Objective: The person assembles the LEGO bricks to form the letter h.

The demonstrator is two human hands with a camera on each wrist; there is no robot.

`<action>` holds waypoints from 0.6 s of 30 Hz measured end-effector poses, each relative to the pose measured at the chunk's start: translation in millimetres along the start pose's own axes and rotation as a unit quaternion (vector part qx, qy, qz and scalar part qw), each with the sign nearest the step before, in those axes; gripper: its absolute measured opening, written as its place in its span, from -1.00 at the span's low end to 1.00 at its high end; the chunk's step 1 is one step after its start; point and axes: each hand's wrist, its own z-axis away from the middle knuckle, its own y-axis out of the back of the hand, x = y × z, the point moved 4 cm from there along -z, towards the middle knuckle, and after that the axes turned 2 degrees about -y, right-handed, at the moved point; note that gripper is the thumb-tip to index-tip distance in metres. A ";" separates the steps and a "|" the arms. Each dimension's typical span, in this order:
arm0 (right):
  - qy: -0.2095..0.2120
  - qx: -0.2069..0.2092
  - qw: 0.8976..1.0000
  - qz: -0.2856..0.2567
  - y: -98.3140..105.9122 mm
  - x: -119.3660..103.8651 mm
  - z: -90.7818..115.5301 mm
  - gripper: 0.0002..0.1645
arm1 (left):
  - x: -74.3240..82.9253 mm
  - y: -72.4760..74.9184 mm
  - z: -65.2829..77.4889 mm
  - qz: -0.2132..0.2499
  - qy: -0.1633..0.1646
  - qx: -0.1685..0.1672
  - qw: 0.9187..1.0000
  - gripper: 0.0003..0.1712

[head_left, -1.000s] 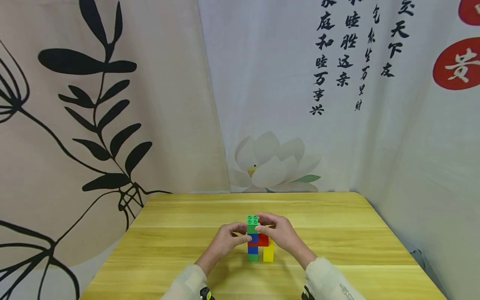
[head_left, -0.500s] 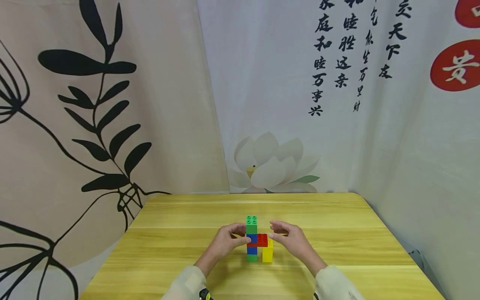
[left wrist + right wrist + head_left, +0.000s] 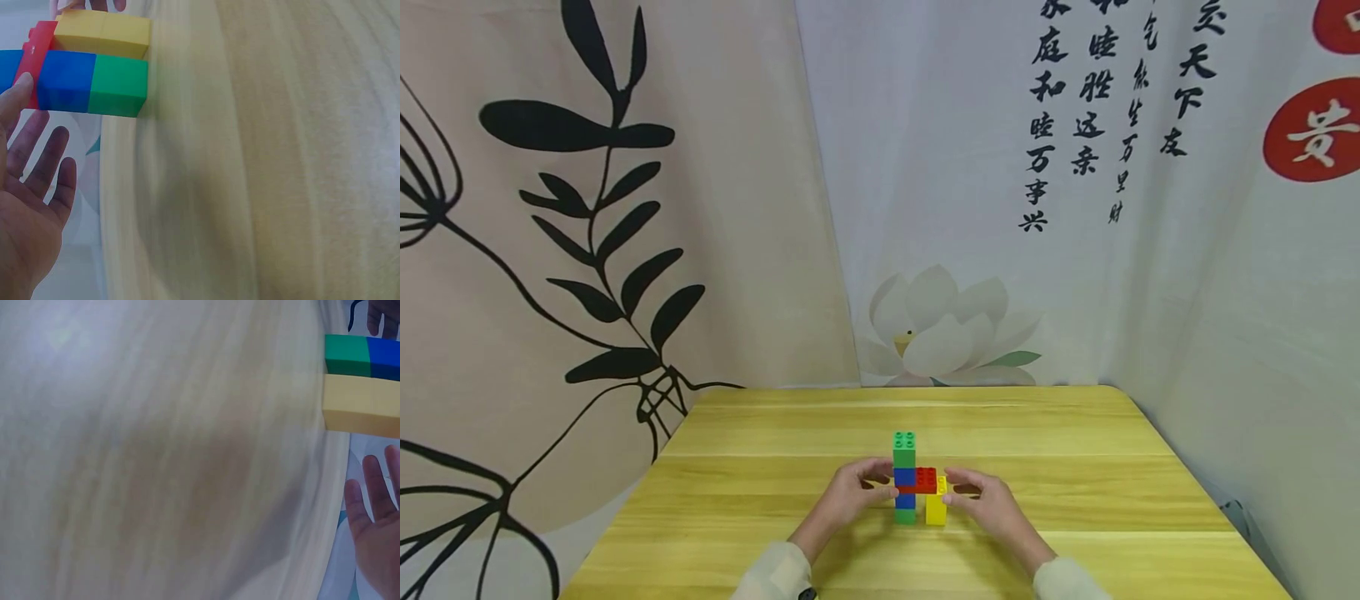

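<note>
A small toy-brick structure stands on the table, seen whole in the head view. Its left column stacks a green brick (image 3: 905,517), a lower blue brick (image 3: 906,501), a long red brick (image 3: 927,480), an upper blue brick (image 3: 905,476) and a green top brick (image 3: 904,456). Yellow bricks (image 3: 936,511) support the red brick's right end. My left hand (image 3: 850,498) is at the column's left side, thumb tip on the red brick's edge, other fingers loosely spread. Relaxed fingers of my right hand (image 3: 992,504) sit beside the yellow bricks, thumb tip close to them.
The wood-grain table (image 3: 760,454) extends around the structure on every side. Behind it hangs a printed curtain (image 3: 760,208) with leaves, a lotus and writing. A dark cable (image 3: 1236,512) shows past the table's right edge.
My right hand has drawn away from the green top brick, moving right and down to the yellow side. My left hand has slid lower, from the upper blue brick to the red one.
</note>
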 end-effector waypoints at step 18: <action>-0.014 0.019 1.000 -0.005 -6.5 0.6 2.2 -0.38 | -3.8 -4.0 0.3 0.000 0.003 0.018 1.000 -0.46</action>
